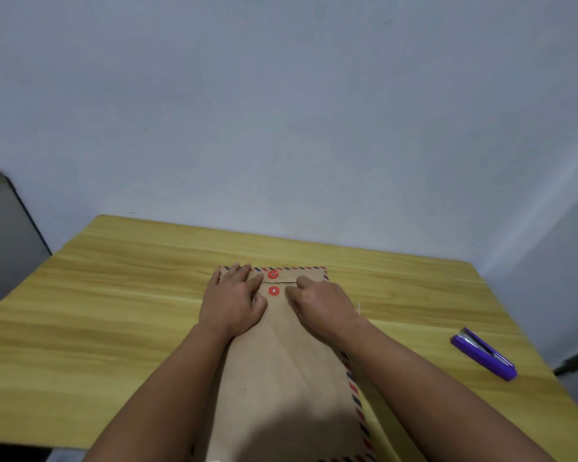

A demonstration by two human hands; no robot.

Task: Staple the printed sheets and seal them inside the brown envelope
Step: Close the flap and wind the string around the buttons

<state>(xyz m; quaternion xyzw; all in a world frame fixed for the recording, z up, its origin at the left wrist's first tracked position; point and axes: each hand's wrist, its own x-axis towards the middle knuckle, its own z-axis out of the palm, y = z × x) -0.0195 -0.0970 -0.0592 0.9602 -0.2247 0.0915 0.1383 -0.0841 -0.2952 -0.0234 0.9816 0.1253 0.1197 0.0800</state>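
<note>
A brown envelope point(287, 378) with a red and blue striped border lies lengthwise on the wooden table point(114, 311). Its flap is folded down at the far end. Two red string-tie discs sit there, one on the flap point(273, 274) and one just below it point(273, 291). My left hand point(234, 301) lies flat on the flap's left part, fingers straight. My right hand point(317, 303) has curled fingers pinching the thin string point(281, 285) that runs from the discs. The printed sheets are not visible.
A purple stapler point(484, 354) lies on the table at the right, apart from the envelope. A grey cabinet point(0, 235) stands left of the table. A pale wall rises behind the table's far edge.
</note>
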